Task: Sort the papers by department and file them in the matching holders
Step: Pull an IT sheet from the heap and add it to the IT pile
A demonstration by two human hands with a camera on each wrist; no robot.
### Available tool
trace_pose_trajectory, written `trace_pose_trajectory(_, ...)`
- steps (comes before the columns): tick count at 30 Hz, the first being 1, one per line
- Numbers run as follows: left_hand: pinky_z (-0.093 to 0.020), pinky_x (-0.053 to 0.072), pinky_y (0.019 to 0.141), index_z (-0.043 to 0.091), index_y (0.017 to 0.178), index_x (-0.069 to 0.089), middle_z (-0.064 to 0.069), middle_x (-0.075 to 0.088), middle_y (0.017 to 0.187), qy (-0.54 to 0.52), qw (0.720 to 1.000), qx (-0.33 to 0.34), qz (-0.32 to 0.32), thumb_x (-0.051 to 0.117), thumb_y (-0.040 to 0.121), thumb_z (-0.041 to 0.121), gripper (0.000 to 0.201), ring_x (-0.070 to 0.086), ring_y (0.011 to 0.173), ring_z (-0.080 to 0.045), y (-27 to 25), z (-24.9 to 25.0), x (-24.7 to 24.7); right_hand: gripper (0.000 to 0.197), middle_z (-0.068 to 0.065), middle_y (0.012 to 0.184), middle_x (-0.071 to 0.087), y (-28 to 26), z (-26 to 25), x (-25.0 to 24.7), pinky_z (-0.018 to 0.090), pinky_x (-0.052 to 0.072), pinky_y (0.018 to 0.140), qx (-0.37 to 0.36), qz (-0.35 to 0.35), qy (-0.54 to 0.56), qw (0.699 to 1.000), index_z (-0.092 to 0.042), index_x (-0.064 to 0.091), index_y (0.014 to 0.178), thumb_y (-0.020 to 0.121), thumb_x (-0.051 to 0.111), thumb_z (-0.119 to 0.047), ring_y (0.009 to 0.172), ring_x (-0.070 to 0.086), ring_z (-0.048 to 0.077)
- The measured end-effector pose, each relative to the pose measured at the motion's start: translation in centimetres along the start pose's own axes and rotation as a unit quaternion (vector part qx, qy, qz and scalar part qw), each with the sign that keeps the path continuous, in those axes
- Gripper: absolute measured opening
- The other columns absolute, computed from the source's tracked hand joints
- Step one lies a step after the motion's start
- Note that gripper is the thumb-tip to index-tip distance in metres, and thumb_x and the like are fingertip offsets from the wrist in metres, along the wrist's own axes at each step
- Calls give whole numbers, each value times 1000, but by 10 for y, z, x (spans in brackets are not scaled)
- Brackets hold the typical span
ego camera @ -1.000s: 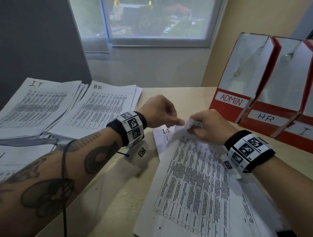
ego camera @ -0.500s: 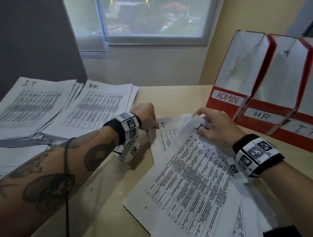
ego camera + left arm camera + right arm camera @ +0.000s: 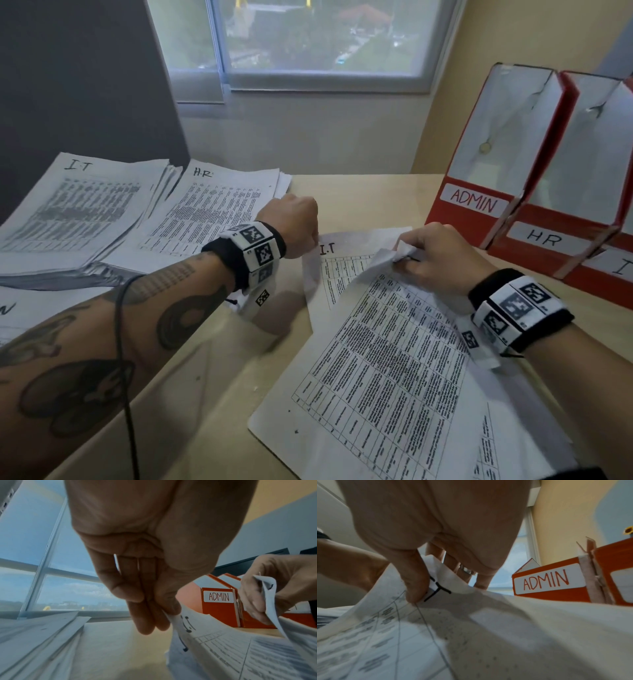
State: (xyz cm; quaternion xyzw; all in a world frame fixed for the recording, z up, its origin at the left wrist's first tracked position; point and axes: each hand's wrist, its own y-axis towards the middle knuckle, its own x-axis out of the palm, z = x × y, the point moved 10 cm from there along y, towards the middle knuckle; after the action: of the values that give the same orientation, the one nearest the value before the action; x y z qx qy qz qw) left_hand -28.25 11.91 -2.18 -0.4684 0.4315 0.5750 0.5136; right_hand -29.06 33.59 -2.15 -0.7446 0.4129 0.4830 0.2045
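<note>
Two printed sheets lie overlapped at the desk's middle. My left hand pinches the top left corner of the lower sheet, which is marked I.T; the left wrist view shows thumb and fingers of that left hand closed on that lower sheet. My right hand pinches the curled top corner of the upper sheet, lifted off the lower one. In the right wrist view the thumb presses the upper sheet beside a written T. Red holders stand at the right: ADMIN, HR, and a third holder that is cut off.
On the left of the desk lie an I.T pile and an HR pile, with another pile at the near left edge. A window and wall close off the back. A black cable hangs over my left forearm.
My right hand went from lying flat on the upper sheet to pinching and curling its top corner upward. My left hand stays at the lower sheet's corner.
</note>
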Motion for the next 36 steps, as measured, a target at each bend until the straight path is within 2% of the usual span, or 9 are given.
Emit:
trace_pose_trajectory(6,-33,57,81,31,94,71,4,72,92,-82,996,12,-24,88,76,19,28,70,94,-20,-1,6,1,20,-2,64,67,6,-18,-2,41,51,59,-24,10,-20,999,-13,69,71,88,79,-19,63,62,18)
trace_pose_trajectory(10,-34,59,79,27,102,62,6,75,81,-193,980,24,-44,101,57,20,60,73,81,-12,-5,12,-2,13,-11,99,76,7,-28,1,39,60,81,-47,14,22,999,-24,80,97,86,82,-17,93,70,14)
trace_pose_trajectory(13,-27,57,70,26,102,66,10,74,70,-258,963,47,-68,102,57,16,58,69,63,-1,-8,24,-1,29,-14,118,74,6,-45,7,31,60,91,-87,12,58,994,-33,77,101,84,83,-10,107,69,11)
trace_pose_trajectory(18,-23,55,65,25,107,74,7,71,75,-290,951,75,-70,91,71,9,43,61,55,1,-10,33,-5,20,-12,122,72,8,-52,8,41,60,93,-127,55,35,990,-24,69,75,81,83,-11,107,69,12)
trace_pose_trajectory(20,-23,54,61,23,106,73,2,66,80,-308,947,77,-57,92,68,4,46,59,54,-2,-9,30,-8,28,-10,121,71,5,-56,3,44,58,95,-136,84,23,987,-32,67,79,81,84,-10,109,67,14)
trace_pose_trajectory(23,-24,48,62,32,105,71,4,57,88,-294,952,82,-30,99,58,14,57,54,60,-7,-8,28,-12,14,-10,125,71,4,-58,3,43,54,101,-149,84,9,985,-20,78,92,82,83,-11,113,65,15)
trace_pose_trajectory(27,-33,55,65,35,100,70,5,53,92,-329,939,94,-29,104,47,16,67,56,65,-14,-9,30,-11,11,-14,119,68,7,-51,12,32,60,88,-132,43,9,990,-16,79,93,83,83,-17,104,66,10)
trace_pose_trajectory(31,-35,62,74,29,100,72,4,71,105,-334,937,91,-33,103,55,23,55,70,76,-17,-8,24,-9,12,-4,87,65,3,-41,5,38,54,74,-85,38,-26,995,-19,73,80,81,84,-14,81,59,14)
trace_pose_trajectory(36,-23,60,69,19,109,71,0,77,78,-353,931,55,-69,87,80,3,37,73,71,-16,-4,4,3,34,-12,81,69,-4,-17,-9,27,51,63,-23,11,-8,1000,-29,66,72,76,88,-4,79,62,6)
